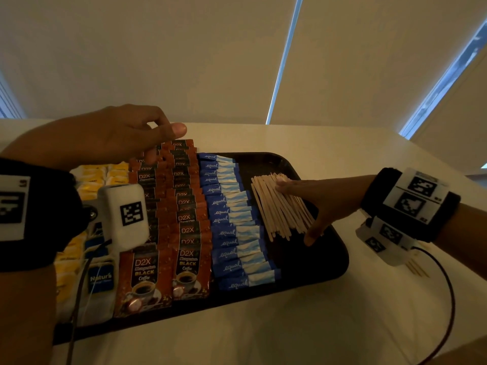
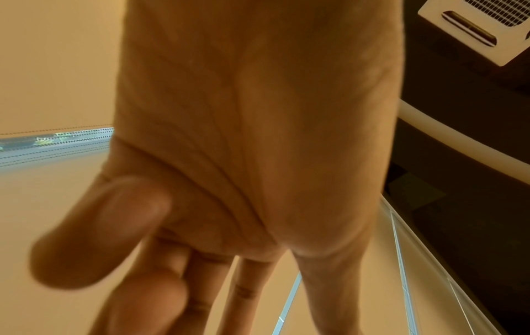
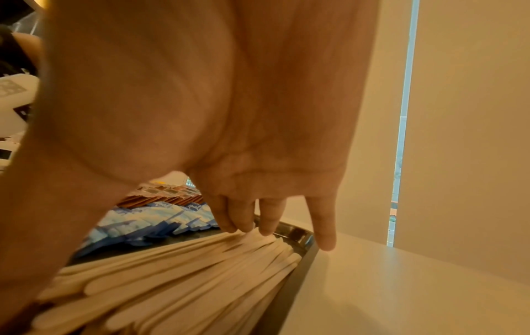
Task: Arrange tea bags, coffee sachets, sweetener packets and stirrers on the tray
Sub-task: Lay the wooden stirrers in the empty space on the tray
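Observation:
A black tray (image 1: 329, 264) holds four rows: yellow and white tea bags (image 1: 89, 180) at the left, brown coffee sachets (image 1: 184, 222), blue sweetener packets (image 1: 232, 222), and a pile of wooden stirrers (image 1: 276, 206) at the right. My right hand (image 1: 313, 204) lies flat on the stirrers with its fingers straight and the thumb spread toward the pile's near end. In the right wrist view the fingertips (image 3: 241, 226) press the stirrers (image 3: 186, 283) near the tray rim (image 3: 298, 233). My left hand (image 1: 147, 138) hangs over the far end of the coffee sachets, fingers bent down to them, holding nothing.
The tray sits on a white table (image 1: 263, 338). A few loose stirrers (image 1: 419, 268) lie on the table under my right wrist. A dark red cable (image 1: 448, 299) loops off that wrist. Drawn window blinds stand behind the table's far edge.

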Demonstrator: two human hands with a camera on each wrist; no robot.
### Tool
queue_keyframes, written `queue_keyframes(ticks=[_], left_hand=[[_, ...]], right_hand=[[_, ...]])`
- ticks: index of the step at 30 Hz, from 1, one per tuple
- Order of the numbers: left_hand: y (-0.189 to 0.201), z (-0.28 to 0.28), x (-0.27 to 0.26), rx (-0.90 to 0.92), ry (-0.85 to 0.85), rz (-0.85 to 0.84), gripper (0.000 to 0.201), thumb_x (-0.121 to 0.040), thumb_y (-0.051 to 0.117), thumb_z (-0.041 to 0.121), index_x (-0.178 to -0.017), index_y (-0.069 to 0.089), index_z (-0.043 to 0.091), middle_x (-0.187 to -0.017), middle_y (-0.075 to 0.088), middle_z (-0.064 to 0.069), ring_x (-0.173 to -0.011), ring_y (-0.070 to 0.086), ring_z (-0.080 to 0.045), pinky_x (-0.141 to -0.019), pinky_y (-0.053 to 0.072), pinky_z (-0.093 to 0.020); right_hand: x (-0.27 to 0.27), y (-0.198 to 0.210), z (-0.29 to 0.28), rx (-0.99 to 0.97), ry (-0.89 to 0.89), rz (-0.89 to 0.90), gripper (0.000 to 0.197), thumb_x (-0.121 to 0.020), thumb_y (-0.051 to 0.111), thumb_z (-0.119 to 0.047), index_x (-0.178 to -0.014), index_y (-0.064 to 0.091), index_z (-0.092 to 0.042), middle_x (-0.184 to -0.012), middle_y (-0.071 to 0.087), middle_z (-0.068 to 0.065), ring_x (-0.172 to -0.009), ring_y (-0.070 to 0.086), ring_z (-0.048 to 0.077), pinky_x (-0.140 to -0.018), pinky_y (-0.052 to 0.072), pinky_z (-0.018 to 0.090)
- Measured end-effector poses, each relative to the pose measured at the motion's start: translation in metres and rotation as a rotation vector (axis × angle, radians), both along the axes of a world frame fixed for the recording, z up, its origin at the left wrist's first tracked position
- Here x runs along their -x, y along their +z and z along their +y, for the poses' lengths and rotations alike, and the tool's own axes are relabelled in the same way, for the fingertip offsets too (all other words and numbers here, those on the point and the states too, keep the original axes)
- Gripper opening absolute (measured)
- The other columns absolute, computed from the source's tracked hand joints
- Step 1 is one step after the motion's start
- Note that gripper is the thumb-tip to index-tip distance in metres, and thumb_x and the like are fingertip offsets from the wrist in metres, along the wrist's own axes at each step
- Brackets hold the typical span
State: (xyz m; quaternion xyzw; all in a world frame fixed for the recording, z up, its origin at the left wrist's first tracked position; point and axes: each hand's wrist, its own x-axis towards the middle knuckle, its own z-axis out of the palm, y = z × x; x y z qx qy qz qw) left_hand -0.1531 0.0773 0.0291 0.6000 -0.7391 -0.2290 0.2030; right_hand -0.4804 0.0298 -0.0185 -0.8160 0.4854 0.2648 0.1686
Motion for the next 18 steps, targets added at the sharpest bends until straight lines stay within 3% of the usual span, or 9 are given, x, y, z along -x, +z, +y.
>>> queue_keyframes(ticks=[11,18], left_hand=[[0.0,0.0,0.0,-0.001,-0.017,0.006,0.103,-0.028,0.031,0.103,-0.096,0.057,0.03,-0.061,0.068,0.003,-0.038,0.052,-0.002,-0.046,0.036,-0.025],[-0.001,-0.002,0.0,-0.004,-0.013,-0.001,0.104,-0.026,0.031,0.104,-0.094,0.056,0.03,-0.062,0.068,0.002,-0.038,0.051,-0.003,-0.046,0.037,-0.025]], right_hand=[[-0.005,0.0,0.001,0.024,0.001,-0.035,0.109,-0.078,0.069,-0.048,-0.15,-0.009,-0.026,-0.158,-0.005,-0.005,-0.144,0.009,0.015,-0.113,0.014,0.027],[-0.013,-0.008,0.011,0.091,0.108,0.015,0.128,-0.067,0.072,-0.06,-0.147,-0.021,-0.022,-0.156,-0.022,-0.004,-0.144,-0.011,0.014,-0.115,0.001,0.03]])
